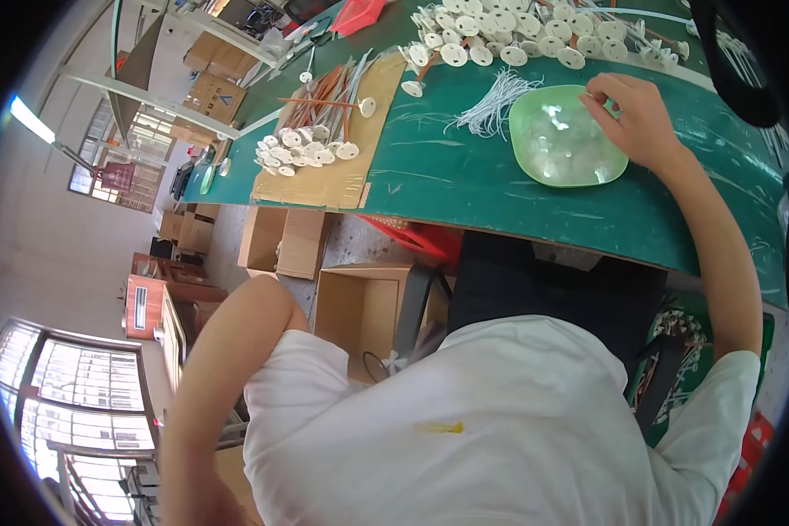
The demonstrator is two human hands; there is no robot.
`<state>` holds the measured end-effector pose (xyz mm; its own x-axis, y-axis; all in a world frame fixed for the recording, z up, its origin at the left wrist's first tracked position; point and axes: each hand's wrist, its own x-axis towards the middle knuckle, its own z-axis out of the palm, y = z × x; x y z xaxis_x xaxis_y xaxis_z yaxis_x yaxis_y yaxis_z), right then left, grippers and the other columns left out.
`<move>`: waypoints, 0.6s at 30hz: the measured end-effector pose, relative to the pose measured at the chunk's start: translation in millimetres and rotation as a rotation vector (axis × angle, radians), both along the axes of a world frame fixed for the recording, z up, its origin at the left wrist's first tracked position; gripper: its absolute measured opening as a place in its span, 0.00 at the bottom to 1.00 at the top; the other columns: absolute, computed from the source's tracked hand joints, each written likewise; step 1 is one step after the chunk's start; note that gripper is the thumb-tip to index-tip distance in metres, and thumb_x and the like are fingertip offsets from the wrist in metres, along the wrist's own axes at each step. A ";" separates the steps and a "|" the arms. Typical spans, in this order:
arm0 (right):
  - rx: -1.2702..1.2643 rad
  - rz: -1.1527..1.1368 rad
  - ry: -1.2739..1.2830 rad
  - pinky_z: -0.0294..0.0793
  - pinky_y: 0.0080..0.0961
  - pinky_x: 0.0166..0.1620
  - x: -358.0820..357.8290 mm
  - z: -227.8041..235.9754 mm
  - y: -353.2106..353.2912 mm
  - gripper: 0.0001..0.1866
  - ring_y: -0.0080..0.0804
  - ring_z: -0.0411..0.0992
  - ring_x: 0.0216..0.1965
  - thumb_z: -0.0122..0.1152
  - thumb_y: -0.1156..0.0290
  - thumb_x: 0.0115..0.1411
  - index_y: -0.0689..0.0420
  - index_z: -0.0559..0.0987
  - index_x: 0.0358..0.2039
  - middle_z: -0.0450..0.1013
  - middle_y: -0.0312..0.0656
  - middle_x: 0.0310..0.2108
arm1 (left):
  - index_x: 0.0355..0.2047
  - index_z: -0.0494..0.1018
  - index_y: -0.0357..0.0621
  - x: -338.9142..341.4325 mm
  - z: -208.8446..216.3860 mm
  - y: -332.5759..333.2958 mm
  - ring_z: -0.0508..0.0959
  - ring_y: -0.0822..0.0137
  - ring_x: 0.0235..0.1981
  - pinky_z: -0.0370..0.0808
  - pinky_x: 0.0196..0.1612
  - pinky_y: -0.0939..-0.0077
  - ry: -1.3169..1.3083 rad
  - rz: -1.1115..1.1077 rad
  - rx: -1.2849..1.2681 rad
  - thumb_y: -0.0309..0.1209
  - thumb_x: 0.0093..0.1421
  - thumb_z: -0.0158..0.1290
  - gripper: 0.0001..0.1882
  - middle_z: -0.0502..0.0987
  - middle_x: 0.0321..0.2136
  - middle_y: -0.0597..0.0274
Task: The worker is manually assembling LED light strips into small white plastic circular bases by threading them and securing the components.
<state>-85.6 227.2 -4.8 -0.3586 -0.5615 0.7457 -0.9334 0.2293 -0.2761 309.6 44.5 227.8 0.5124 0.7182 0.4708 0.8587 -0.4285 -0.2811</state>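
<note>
My right hand (624, 116) is over the right rim of a shallow, light green dish (557, 162). Its thumb and fingers are bent together in a pinch, and whatever is between them is too small to make out. The dish seems to hold small, clear or pale bits that I cannot tell apart. Touching its left side lies a loose bundle of thin white cords (497, 103). My left arm hangs down at the lower left, away from the table, and the hand is beyond the picture's edge.
Many white round discs on stems (500, 31) are heaped at the table's back. More white discs with orange and grey leads (302, 149) lie on a cardboard sheet (342, 180) to the left. Open cardboard boxes (359, 307) and a red container (430, 243) stand below the green table (447, 193).
</note>
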 end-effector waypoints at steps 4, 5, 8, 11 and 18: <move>0.008 0.020 0.000 0.69 0.27 0.27 3.0 0.9 -7.0 0.05 0.35 0.71 0.25 0.61 0.75 0.57 0.60 0.74 0.29 0.72 0.39 0.23 | 0.49 0.76 0.41 4.5 -1.6 2.1 0.74 0.62 0.52 0.76 0.48 0.70 -0.069 0.037 -0.030 0.35 0.62 0.55 0.17 0.74 0.53 0.53; 0.009 0.021 -0.002 0.69 0.27 0.27 3.6 0.6 -7.6 0.05 0.35 0.71 0.25 0.61 0.75 0.57 0.60 0.74 0.29 0.72 0.39 0.23 | 0.49 0.76 0.41 4.5 -2.3 2.6 0.74 0.62 0.51 0.76 0.47 0.70 -0.091 0.048 -0.038 0.34 0.62 0.54 0.17 0.74 0.52 0.54; 0.015 0.020 -0.006 0.69 0.27 0.27 4.8 0.8 -7.2 0.05 0.35 0.71 0.25 0.61 0.75 0.57 0.60 0.73 0.28 0.72 0.39 0.23 | 0.47 0.76 0.41 2.9 -3.8 3.8 0.74 0.62 0.51 0.74 0.46 0.70 -0.153 0.077 -0.067 0.34 0.62 0.52 0.16 0.74 0.51 0.54; 0.029 0.012 -0.018 0.69 0.27 0.27 6.0 2.3 -7.2 0.05 0.35 0.71 0.25 0.61 0.75 0.57 0.59 0.73 0.28 0.72 0.39 0.23 | 0.46 0.76 0.41 0.1 -4.8 3.8 0.73 0.63 0.50 0.72 0.44 0.70 -0.210 0.103 -0.097 0.33 0.62 0.50 0.15 0.74 0.50 0.54; 0.002 0.034 -0.007 0.69 0.27 0.27 5.2 -0.5 -8.5 0.06 0.36 0.71 0.25 0.62 0.75 0.56 0.59 0.73 0.27 0.73 0.40 0.23 | 0.43 0.77 0.41 -11.7 -4.7 8.4 0.72 0.63 0.48 0.69 0.40 0.71 -0.345 0.190 -0.165 0.31 0.62 0.45 0.14 0.74 0.46 0.55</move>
